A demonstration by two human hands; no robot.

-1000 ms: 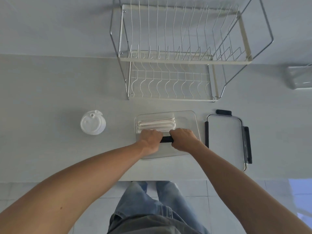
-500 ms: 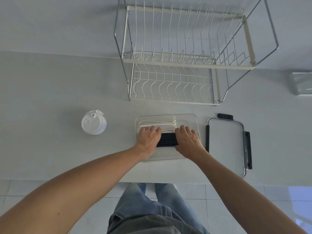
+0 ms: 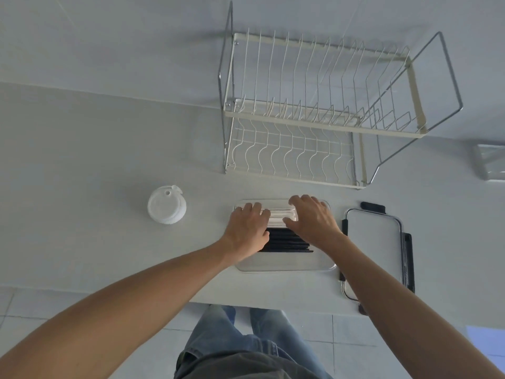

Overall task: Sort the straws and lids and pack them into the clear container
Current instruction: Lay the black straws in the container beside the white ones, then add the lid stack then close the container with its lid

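The clear container (image 3: 284, 265) sits on the white counter in front of me. A bundle of black straws (image 3: 287, 240) lies across its middle, and white straws (image 3: 280, 216) lie behind them along the far wall. My left hand (image 3: 247, 228) and my right hand (image 3: 314, 220) rest flat over the straws with fingers stretched toward the white bundle, covering both ends of each bundle. A stack of white cup lids (image 3: 166, 205) stands on the counter to the left, apart from the container.
The container's cover (image 3: 374, 242), with black clips, lies flat just right of the container. A two-tier wire dish rack (image 3: 314, 113) stands behind. A clear box (image 3: 490, 161) shows at the far right edge. The counter's front edge runs close below the container.
Both hands let go of the black straws, which now lie in the container. The hands slid forward and flattened over the white straws.
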